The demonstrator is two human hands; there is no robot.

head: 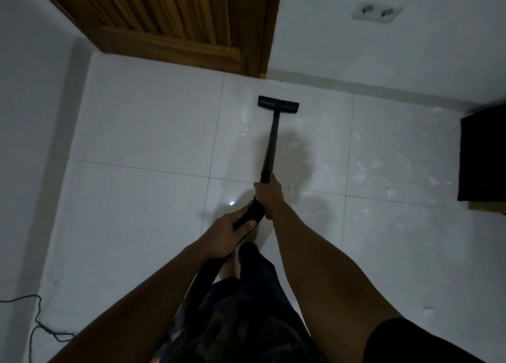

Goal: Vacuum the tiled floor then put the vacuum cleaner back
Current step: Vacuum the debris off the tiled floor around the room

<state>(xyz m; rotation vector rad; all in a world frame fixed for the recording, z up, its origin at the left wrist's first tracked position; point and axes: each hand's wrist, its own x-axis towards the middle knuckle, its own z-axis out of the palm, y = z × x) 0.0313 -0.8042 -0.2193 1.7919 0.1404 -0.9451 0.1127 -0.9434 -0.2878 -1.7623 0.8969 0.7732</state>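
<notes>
A black vacuum wand (271, 146) slants away from me over the white tiled floor (142, 132). Its flat black floor head (278, 105) lies on the tiles close to the far wall, just right of the door. My right hand (268, 197) grips the lower end of the wand. Below it, my left hand (228, 235) grips the black handle where the hose begins. The hose (202, 277) drops down past my legs. The vacuum's body is out of view.
A wooden louvred door (175, 20) stands at the back. A double wall socket (377, 12) sits on the right wall. A black box (483, 162) rests on the floor at the right edge. A thin cable (35, 321) trails at lower left. Pale smudges mark the right-hand tiles.
</notes>
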